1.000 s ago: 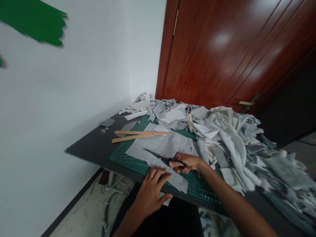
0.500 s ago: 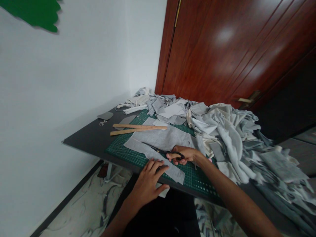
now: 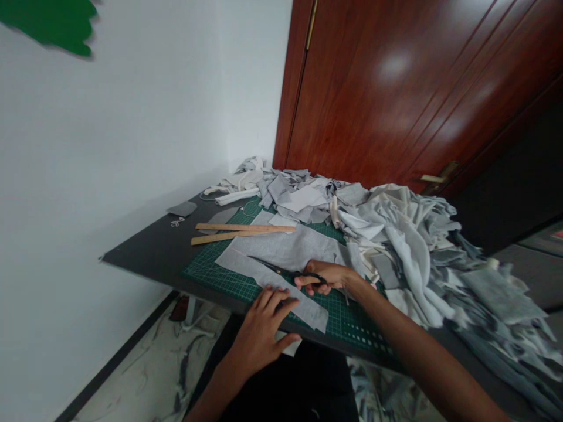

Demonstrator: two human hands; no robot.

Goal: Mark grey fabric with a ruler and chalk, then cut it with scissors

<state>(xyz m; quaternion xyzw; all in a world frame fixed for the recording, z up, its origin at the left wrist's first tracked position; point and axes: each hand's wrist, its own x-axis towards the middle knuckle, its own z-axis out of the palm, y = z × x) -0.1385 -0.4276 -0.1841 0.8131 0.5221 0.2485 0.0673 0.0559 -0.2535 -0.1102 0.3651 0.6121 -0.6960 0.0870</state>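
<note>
A pair of black-handled scissors [image 3: 281, 270] is gripped in my right hand [image 3: 317, 276], its blades pointing left across a piece of grey fabric [image 3: 290, 246]. Below the blades, a strip of the fabric [image 3: 310, 309] stands apart from the larger part along a cut that runs to the right. My left hand [image 3: 264, 325] lies with fingers spread on the lower edge of this strip, near the table's front edge. Under the fabric is a green cutting mat [image 3: 220, 272]. Beneath my left thumb a small pale piece [image 3: 291, 346] shows at the table edge.
Two wooden rulers [image 3: 215, 237] lie crossed on the mat, partly over the fabric. Grey and white scraps [image 3: 303, 196] pile up at the back, and a large heap of fabric [image 3: 409, 246] covers the right. A wall and a brown door [image 3: 373, 88] border the table [image 3: 145, 249].
The view has shifted slightly, so the table sits a little further left. Both hands, the scissors and the fabric keep nearly the same places relative to one another.
</note>
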